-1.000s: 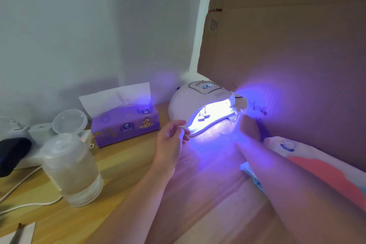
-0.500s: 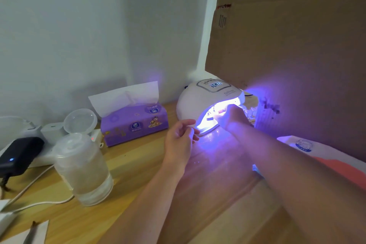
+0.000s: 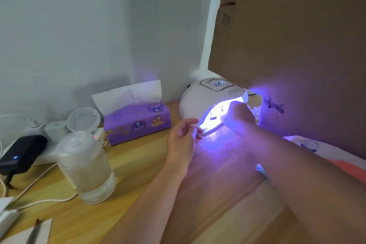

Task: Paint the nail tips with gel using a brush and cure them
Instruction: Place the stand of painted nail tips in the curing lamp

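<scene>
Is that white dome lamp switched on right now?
On. The lamp glows bright violet from its opening, and its top display is lit.

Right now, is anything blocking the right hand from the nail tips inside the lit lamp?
Nothing visible does. The right hand is already at the open mouth of the curing lamp, beside the nail tips on its glowing floor. Whether its fingers touch them is hidden by glare.

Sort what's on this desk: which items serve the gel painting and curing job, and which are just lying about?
In use: curing lamp, lit; right hand at its opening; left hand beside it; brush on paper.

Lying about: tissue box, lidded jar, black adapter, power strip, cardboard.
</scene>
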